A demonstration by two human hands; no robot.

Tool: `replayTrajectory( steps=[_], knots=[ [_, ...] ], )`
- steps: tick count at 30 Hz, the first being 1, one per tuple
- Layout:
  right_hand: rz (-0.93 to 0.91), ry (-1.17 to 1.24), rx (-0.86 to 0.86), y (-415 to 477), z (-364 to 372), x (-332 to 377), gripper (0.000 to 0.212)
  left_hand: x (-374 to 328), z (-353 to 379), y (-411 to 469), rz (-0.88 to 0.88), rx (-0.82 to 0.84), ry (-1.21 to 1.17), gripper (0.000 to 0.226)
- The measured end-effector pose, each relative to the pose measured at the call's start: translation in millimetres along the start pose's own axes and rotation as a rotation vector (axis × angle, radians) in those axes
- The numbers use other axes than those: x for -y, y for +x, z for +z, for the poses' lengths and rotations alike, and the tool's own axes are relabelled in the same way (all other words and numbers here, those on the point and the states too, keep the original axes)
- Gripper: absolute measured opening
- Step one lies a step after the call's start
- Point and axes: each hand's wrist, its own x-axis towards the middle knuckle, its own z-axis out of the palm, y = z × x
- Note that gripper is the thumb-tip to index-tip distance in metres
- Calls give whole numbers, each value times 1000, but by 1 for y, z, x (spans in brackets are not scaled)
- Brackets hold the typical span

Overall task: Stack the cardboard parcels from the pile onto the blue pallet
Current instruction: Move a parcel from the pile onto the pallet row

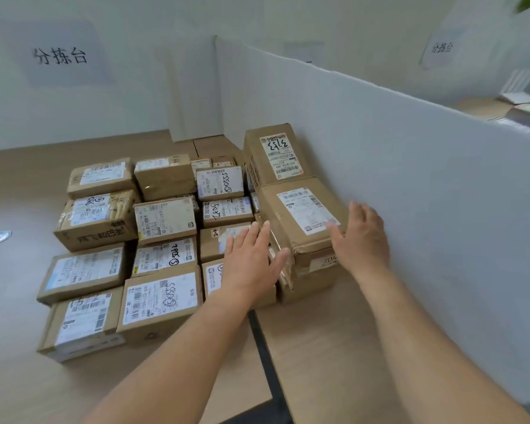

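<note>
Wooden tabletop (28, 182) crowded with parcels (162, 301); left hand (251, 261), right hand (361, 240) flank big parcel (300, 221), both unclenched.

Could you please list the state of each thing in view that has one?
left hand: open, fingers straight, at big parcel's left side.
right hand: open, at its right side.
big parcel: closed, near corner crumpled.
rear parcel: closed, label up.
low parcels: closed, labels up, in rows.

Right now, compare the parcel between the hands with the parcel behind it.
The near parcel sits between the left hand and right hand; the far parcel is untouched. Near parcel's front corner is crumpled; far parcel's looks intact. Far parcel's top label bears handwritten digits; near parcel's shows none. Both are brown cardboard.
</note>
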Motion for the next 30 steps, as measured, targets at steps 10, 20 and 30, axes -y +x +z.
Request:
replayTrajectory(
  steps=[10,20,30],
  knots=[
    [126,362,315,21,2,-37,50,-39,14,14,-225,179,-478,63],
    [14,537,373,8,-3,-55,48,-38,15,-15,-167,124,-783,58],
    [-190,661,478,-30,3,-7,70,13,-12,-63,-205,-47,-872,74]
  ],
)
